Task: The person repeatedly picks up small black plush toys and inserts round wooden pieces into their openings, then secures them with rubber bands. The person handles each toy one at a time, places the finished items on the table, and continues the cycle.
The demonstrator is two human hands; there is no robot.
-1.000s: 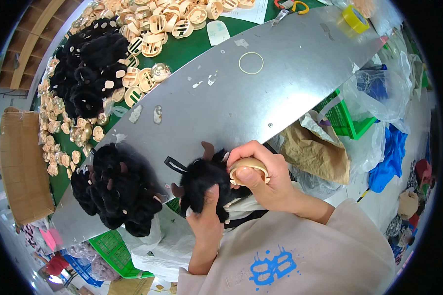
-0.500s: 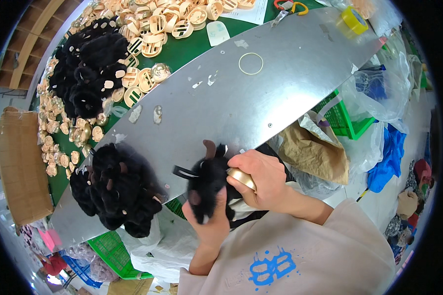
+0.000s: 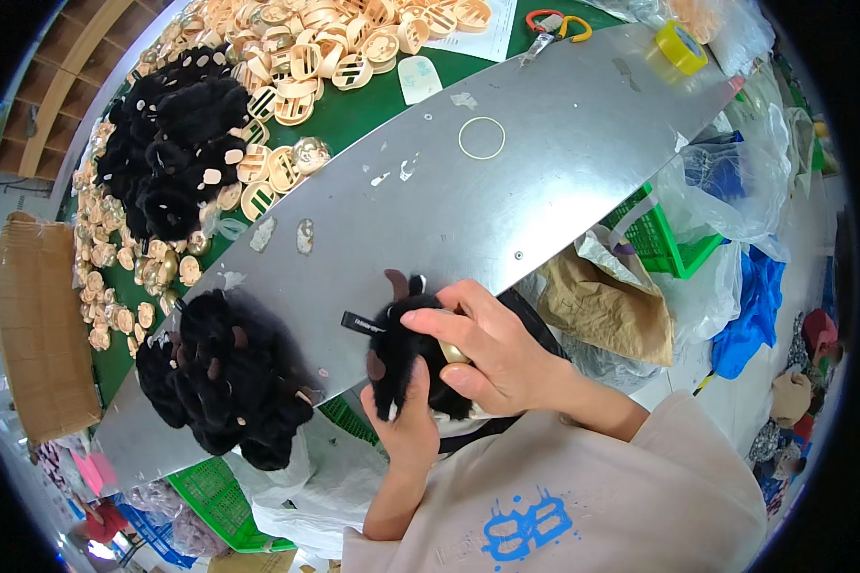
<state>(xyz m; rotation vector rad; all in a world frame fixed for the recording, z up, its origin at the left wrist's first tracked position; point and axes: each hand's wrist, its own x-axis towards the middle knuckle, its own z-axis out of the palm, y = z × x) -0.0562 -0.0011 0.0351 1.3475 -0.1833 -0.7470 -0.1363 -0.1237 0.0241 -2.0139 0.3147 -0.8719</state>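
Observation:
My left hand (image 3: 406, 425) grips a small black plush toy (image 3: 392, 372) from below, with the thumb along its side. The toy has brown ear- or horn-like bits, white tips and a black ribbon tag (image 3: 361, 324) sticking out to the left. My right hand (image 3: 506, 353) is closed round a shiny gold rounded piece (image 3: 453, 352), pressed against the toy's right side. Its index finger reaches across the black fur. Where the gold piece meets the toy is hidden by the fingers. To the left, a pile of similar black plush toys (image 3: 225, 372) lies on the metal tabletop.
The grey metal tabletop (image 3: 373, 229) carries a rubber band (image 3: 482, 138), yellow tape (image 3: 681, 48) and scissors (image 3: 556, 29). Beyond it, a green surface (image 3: 373, 100) holds many beige plastic parts (image 3: 301, 62) and more black plush (image 3: 177, 134). A carton (image 3: 43, 325) stands left; green crates (image 3: 655, 234) sit below.
My right hand has shifted left, its index finger now stretched over the toy, and the gold piece is more covered. The toy has turned slightly and its ribbon tag shows flatter.

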